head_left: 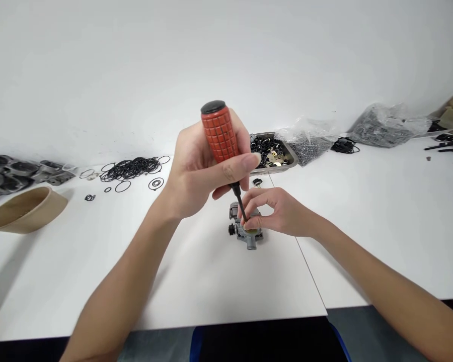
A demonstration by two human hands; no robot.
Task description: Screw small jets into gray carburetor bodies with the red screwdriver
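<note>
My left hand (200,171) is wrapped round the red, black-capped handle of a screwdriver (219,131). Its shaft slants down to a grey cast-metal carburetor body (251,242) lying on the table. My right hand (275,211) is closed in a pinch beside the screwdriver's tip, its fingertips low over the carburetor; what lies between them is hidden. A black knob (232,230) sticks out from the carburetor's left side. Just beyond my right fingers lies a small black-topped part (257,182).
Behind my hands stands a metal tray (292,157) of small black and brass-coloured parts. Black O-rings (132,169) lie back left, near a tan container (26,208) and metal castings (18,168). Plastic bags of parts (385,125) line the wall, with black rods (451,146) far right.
</note>
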